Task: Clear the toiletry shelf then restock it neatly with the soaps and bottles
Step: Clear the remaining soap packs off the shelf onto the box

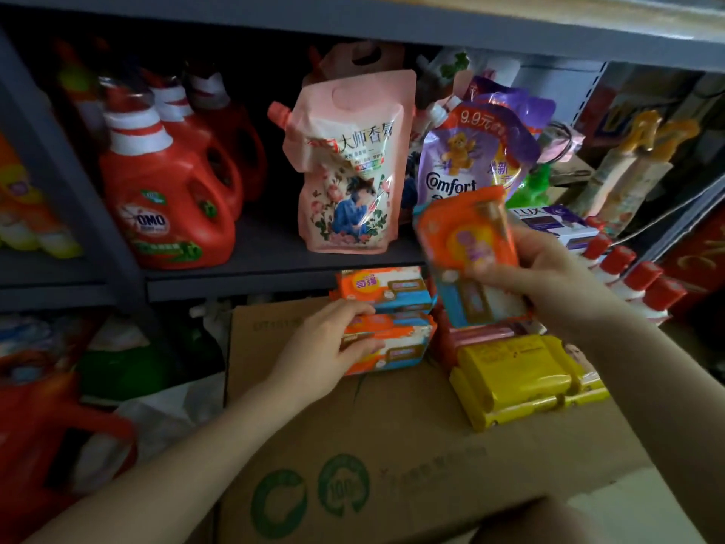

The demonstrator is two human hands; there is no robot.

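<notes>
**Soap raised toward the shelf**

The right hand [549, 276] grips an orange soap pack [469, 249] upright, just near of the shelf [274, 265], which lies beyond it. The left hand [333, 347] clasps the stacked soap packs [392, 339] on the cardboard box [392, 445].

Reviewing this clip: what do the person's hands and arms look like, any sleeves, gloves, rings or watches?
Both hands, left and right, are bare, with no gloves and no rings visible. Both forearms are uncovered as far as the frame shows, so no sleeve is seen. No watch or bracelet shows on either wrist. Fingernails look short and unpainted.
</notes>
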